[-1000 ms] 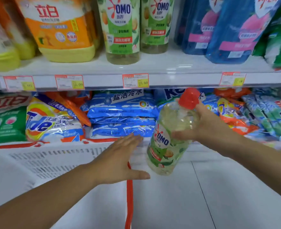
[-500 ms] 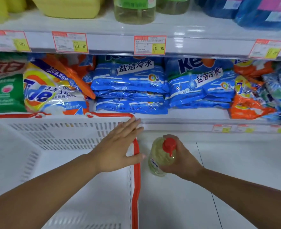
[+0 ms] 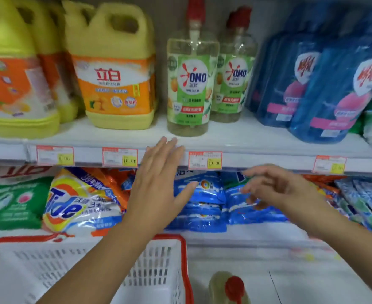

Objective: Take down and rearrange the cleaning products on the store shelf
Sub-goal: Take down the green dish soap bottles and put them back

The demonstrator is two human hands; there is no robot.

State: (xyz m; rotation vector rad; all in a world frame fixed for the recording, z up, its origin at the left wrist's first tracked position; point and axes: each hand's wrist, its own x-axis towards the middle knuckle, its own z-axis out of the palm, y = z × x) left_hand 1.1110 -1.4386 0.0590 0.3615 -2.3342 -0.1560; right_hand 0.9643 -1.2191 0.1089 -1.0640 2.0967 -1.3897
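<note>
Step in hand, by judgement: the reach for the front OMO bottle [image 3: 191,84] on the upper shelf [image 3: 246,133]; another bottle [image 3: 227,288] stands on the floor [image 3: 312,286] beside the basket [image 3: 186,270]; left hand [image 3: 158,185] flat, right hand [image 3: 277,189] loosely spread, both empty; next move calls for a grip round the bottle body.

A person's left hand [image 3: 156,183] and right hand [image 3: 277,187], both bare, with the left forearm [image 3: 106,249] and right forearm [image 3: 345,233] uncovered to the frame's edge; the right hand is motion-blurred.
</note>
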